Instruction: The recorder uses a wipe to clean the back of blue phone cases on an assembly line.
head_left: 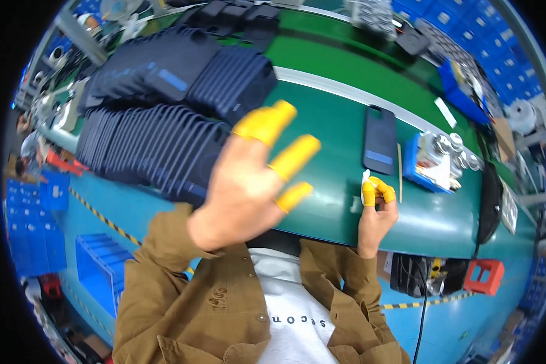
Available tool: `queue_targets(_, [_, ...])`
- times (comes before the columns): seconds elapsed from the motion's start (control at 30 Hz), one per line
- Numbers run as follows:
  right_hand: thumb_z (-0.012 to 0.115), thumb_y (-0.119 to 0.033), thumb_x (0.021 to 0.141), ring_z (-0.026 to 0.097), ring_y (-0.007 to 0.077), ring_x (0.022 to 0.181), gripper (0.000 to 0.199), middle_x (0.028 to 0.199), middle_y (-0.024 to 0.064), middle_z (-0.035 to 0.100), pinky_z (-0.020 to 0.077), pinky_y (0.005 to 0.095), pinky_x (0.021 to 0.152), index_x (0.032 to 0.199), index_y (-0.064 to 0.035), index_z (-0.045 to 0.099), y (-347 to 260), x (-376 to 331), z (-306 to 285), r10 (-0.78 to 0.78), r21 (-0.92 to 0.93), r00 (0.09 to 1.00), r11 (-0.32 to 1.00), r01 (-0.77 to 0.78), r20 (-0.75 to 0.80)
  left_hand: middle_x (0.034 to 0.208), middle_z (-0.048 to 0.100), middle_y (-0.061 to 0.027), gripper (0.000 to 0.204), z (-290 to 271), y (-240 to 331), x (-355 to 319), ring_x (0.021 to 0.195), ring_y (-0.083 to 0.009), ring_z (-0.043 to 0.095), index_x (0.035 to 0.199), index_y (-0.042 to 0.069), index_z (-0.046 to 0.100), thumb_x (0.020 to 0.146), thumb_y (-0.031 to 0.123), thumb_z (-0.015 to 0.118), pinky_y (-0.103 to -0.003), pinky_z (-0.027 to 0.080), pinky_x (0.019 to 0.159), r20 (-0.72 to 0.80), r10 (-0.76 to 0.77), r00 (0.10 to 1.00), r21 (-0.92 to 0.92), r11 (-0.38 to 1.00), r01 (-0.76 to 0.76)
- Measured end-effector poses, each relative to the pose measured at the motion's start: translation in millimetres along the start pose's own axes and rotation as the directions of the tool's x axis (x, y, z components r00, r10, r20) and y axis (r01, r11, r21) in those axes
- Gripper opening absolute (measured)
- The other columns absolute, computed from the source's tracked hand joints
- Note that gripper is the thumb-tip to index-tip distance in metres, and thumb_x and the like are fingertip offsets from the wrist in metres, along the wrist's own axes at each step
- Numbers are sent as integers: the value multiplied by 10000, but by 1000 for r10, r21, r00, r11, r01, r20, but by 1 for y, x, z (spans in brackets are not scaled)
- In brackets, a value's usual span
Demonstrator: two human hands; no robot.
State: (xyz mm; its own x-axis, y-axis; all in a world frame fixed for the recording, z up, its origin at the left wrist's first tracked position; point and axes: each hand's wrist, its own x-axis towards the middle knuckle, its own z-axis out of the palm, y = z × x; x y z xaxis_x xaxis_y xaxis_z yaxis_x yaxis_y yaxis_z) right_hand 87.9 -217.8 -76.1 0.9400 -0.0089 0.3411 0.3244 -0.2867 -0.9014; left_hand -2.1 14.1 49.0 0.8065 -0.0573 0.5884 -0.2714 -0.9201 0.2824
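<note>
My left hand (239, 176) is raised over the near left of the table, its fingers spread, with yellow finger cots on the fingertips and nothing held. Farther right, my right hand (377, 215) also wears yellow finger cots. Its thumb and fingers pinch a small white wipe (366, 177), which looks like cloth or tissue. Just beyond that hand, a dark phone case (379, 138) with a camera cutout lies flat. Long rows of similar dark phone cases (155, 148) stand packed together at the left, partly hidden behind my left hand.
Right of the phone case are a thin wooden stick (400, 173) and a blue bin (411, 159) with white material; glass bottles (446, 144) stand at it. A white strip (445, 113) and another blue bin (461, 91) lie farther back. A black pouch (490, 209) sits at the table's right edge.
</note>
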Motion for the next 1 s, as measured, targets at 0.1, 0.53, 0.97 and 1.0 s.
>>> queue_targets(0.1, [732,-48,901,528,92,757,130,928,26,633,439,250,691,1019,-2,701,2,3,-8,99,188,961,981,-51,-259,1479,383,-280,665,87,27,17,1344,-475,402,1374,83,571,761,148,820,-507,391,1097,129,8,992,-312,949,33])
queue_targets(0.53, [783,-198,821,639,323,925,207,985,141,702,510,444,805,976,-63,765,-27,161,-84,-338,-818,939,558,144,-65,1495,418,-247,280,192,30,46,1310,-428,454,1123,100,641,849,127,686,-482,415,963,226,70,972,-227,974,-17])
queue_targets(0.97, [784,-95,844,634,153,849,173,939,62,726,465,283,726,1001,-30,751,-37,90,-62,-108,-242,994,965,99,-25,1352,545,-139,837,73,-11,-60,1270,-278,525,1495,52,389,766,7,798,-389,387,1113,353,-279,893,-660,602,449])
queue_targets(1.0, [782,-89,843,630,162,850,169,947,71,727,463,284,730,997,-33,741,-38,74,-50,-139,-181,988,972,148,59,1420,486,-146,1069,66,-12,-64,1310,-304,488,1554,85,315,652,54,887,-415,365,1139,403,-245,882,-641,612,463])
